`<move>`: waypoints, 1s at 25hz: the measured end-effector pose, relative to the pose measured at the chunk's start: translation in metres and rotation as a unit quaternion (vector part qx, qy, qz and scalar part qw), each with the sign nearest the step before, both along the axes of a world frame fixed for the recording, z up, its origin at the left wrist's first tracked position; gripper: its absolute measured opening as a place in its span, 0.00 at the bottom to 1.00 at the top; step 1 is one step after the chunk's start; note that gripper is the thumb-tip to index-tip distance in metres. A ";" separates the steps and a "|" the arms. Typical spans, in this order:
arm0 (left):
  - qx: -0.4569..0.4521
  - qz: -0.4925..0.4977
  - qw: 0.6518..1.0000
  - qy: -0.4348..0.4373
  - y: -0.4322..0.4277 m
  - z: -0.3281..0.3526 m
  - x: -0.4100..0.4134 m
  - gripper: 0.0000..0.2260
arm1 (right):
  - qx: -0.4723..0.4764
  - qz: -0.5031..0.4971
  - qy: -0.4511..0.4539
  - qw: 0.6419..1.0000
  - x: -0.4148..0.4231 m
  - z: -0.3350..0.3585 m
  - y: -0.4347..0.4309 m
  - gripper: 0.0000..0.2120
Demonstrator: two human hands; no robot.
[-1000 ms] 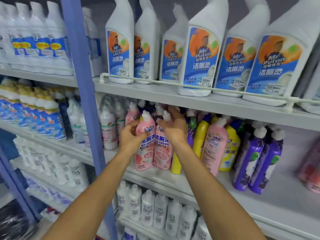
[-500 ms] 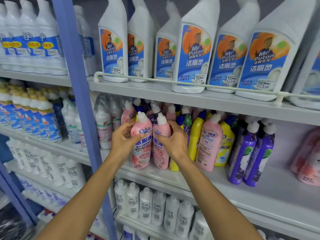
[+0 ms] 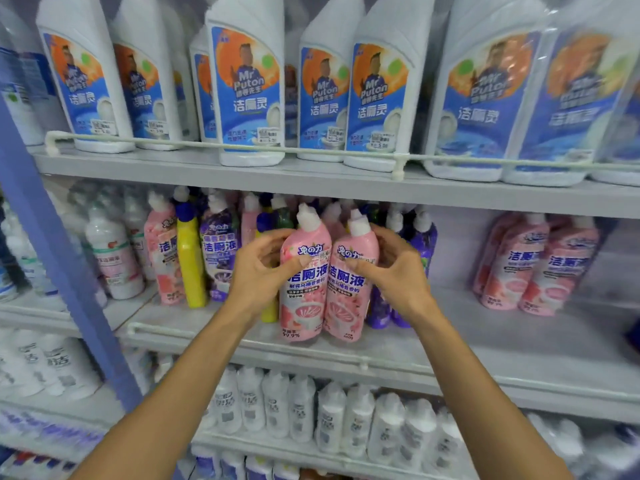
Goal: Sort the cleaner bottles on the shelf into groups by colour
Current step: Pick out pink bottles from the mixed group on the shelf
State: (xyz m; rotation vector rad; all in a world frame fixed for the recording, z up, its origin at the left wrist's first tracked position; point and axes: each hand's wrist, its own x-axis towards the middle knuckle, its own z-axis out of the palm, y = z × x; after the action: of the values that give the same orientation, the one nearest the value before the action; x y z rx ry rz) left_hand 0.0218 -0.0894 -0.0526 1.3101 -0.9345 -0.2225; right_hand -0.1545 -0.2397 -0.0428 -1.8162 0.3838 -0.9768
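Head view: you're holding two bottles side by side, touching, at the front of the middle shelf (image 3: 485, 344). Your left hand (image 3: 263, 275) is curling around the left pink bottle (image 3: 302, 306), thumb across the label; your right hand (image 3: 391, 271) is gripping the right pink bottle (image 3: 346, 308) the same way (can't tell if the bases are resting on the shelf). A yellow bottle (image 3: 189, 261) is standing to the left, purple bottles (image 3: 425, 242) are sitting just behind your right hand, and a pink group (image 3: 536, 268) is standing well apart on the right.
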 end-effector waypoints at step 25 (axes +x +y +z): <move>0.121 -0.142 0.982 0.029 -0.216 -0.089 -0.207 0.20 | 0.011 -0.130 0.078 0.988 -0.267 -0.088 -0.180 0.21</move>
State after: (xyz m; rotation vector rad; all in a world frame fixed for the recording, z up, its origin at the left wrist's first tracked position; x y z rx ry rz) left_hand -0.1852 -0.3055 -0.1416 1.3796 -1.0678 -0.6090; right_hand -0.4216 -0.4202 -0.1309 -1.8581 0.7401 -1.0038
